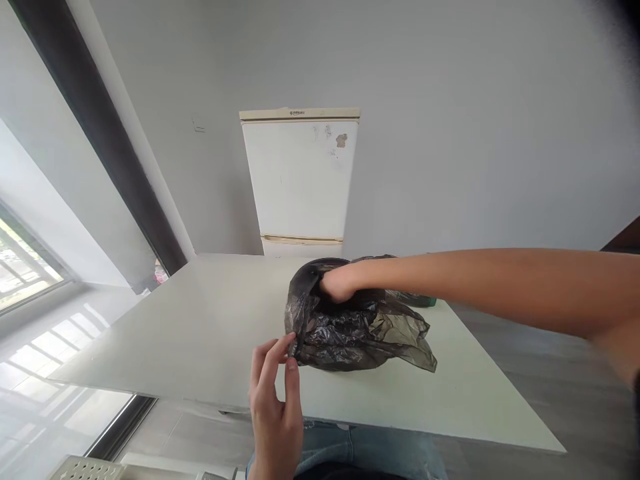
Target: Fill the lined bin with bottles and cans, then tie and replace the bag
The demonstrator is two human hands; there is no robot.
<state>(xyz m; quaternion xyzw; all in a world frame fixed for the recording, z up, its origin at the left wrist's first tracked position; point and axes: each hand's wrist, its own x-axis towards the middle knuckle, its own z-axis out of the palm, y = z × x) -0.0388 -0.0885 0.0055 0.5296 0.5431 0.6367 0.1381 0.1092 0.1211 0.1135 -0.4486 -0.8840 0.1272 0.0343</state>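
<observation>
1. Grey walls and a white fridge stand behind the white table.
2. Mid-table lies a crumpled black plastic bag.
3. Right hand is sunk into the bag's opening. Its fingers are hidden, so I cannot tell its grip. Moving slowly would likely spare the thin film.
4. Left hand pinches the bag's near edge between thumb and fingertips. A firm hold there should steady it.

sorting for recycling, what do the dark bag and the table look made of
The bag: thin plastic film, dark grey to black, glossy; it crinkles finely and goes half see-through at its loose corner. The table: smooth matte white board, probably laminate or painted wood; the flat thin edge does not settle which.
</observation>
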